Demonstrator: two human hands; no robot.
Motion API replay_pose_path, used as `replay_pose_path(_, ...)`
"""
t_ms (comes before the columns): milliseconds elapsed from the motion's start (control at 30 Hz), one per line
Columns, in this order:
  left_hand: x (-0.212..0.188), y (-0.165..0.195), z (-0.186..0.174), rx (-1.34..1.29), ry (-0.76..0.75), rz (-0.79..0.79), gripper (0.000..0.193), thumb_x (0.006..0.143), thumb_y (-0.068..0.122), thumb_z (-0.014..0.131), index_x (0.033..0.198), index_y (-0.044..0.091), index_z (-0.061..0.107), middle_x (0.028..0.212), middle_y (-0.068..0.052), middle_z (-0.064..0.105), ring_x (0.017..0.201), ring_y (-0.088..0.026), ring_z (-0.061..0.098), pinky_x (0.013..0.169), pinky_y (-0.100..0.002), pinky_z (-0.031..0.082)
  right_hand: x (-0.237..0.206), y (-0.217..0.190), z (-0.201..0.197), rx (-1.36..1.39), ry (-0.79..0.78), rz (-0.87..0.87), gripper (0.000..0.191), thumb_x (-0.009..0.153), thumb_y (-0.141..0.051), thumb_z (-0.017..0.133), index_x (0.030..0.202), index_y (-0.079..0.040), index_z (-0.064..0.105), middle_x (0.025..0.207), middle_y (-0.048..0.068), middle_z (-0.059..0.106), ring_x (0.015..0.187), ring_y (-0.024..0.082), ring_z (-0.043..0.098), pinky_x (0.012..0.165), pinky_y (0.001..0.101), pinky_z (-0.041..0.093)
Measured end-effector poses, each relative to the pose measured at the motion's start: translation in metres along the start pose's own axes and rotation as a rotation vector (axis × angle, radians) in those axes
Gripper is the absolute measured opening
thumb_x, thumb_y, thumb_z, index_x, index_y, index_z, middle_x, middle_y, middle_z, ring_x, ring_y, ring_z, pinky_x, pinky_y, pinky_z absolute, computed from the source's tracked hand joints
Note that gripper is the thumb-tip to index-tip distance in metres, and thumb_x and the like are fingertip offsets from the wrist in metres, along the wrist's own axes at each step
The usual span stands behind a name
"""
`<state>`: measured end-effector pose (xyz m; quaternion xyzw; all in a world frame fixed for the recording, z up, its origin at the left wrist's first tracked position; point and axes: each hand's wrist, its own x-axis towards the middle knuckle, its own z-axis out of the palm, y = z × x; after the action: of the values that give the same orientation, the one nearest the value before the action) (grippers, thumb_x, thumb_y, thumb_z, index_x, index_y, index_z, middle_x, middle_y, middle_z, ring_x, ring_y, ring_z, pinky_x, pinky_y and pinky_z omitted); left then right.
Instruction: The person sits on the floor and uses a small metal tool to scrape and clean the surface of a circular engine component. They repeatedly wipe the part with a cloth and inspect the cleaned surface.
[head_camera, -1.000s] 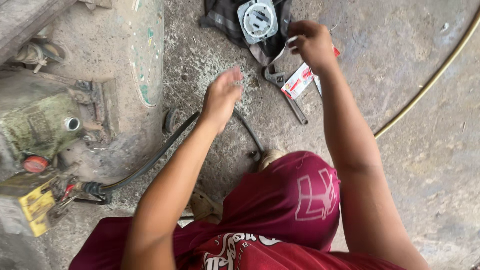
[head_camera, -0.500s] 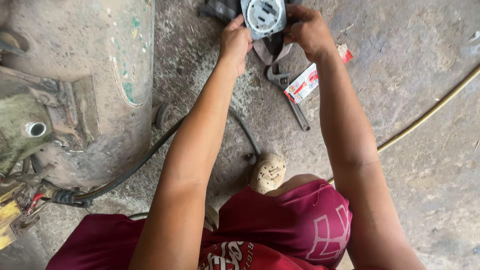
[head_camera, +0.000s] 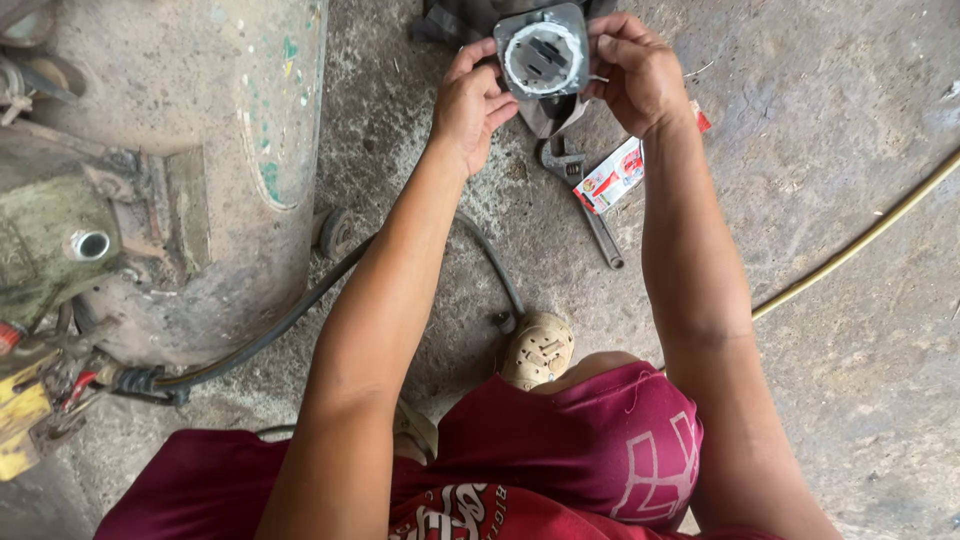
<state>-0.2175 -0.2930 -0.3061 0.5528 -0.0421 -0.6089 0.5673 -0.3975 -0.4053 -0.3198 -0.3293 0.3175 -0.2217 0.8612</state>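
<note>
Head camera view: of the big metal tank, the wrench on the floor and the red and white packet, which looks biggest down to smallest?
1. Metal tank, by far the largest.
2. Wrench, long and thin.
3. Red and white packet, partly hidden by the right forearm, so its full size is unsure.

Dark bag (head_camera: 450, 18) — cut off at top edge, partly hidden behind grey part (head_camera: 543, 52).

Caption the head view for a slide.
Both hands, left and right, hold a square grey part above a wrench on the concrete floor.
</note>
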Motion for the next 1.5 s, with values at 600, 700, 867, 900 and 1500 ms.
replay_pose_path(600,-0.130,0.044,0.024,0.110,-0.302,0.108,0.068,0.086,-0.001,0.051,0.153,0.006,0.042,0.138,-0.017,0.057,0.107,-0.024,0.067,0.095,-0.037,0.059,-0.068,-0.006,0.015,0.377,-0.245,-0.100,0.085,0.094,-0.063,0.062,0.152,-0.002,0.050,0.153,0.020,0.055,0.140,0.038,0.057,0.118,0.0558,0.046)
replay_pose_path(700,-0.150,0.065,0.034,0.084,-0.388,0.134,0.065,0.090,0.002,0.054,0.154,0.005,0.044,0.138,-0.013,0.061,0.110,-0.020,0.069,0.094,-0.032,0.058,-0.073,-0.026,0.021,0.382,-0.312,-0.127,0.092,0.089,-0.069,0.063,0.153,-0.003,0.050,0.151,0.021,0.055,0.138,0.039,0.057,0.117,0.0586,0.046)
replay_pose_path(867,-0.187,0.093,0.032,0.433,-0.403,0.613,0.041,0.103,0.033,0.050,0.135,0.009,0.060,0.151,-0.008,0.059,0.110,-0.015,0.069,0.106,-0.036,0.055,-0.075,-0.060,0.027,0.357,-0.285,-0.184,0.093,0.087,-0.072,0.066,0.153,-0.008,0.049,0.149,0.019,0.055,0.135,0.038,0.055,0.111,0.0599,0.046)
replay_pose_path(900,-0.196,0.097,0.027,0.519,-0.363,0.728,0.041,0.107,0.042,0.047,0.125,0.012,0.067,0.151,-0.008,0.060,0.109,-0.014,0.070,0.110,-0.037,0.055,-0.075,-0.064,0.028,0.353,-0.335,-0.207,0.091,0.086,-0.069,0.067,0.153,-0.009,0.048,0.149,0.017,0.055,0.135,0.036,0.055,0.114,0.0582,0.046)
replay_pose_path(1500,-0.312,0.129,-0.106,0.162,-0.834,0.562,0.046,0.107,0.051,0.042,0.102,0.007,0.055,0.158,-0.010,0.047,0.124,-0.027,0.064,0.107,-0.044,0.053,-0.121,-0.096,0.075,0.413,-0.350,-0.427,0.087,0.087,-0.064,0.067,0.153,-0.013,0.043,0.146,0.010,0.055,0.135,0.035,0.052,0.116,0.0502,0.045)
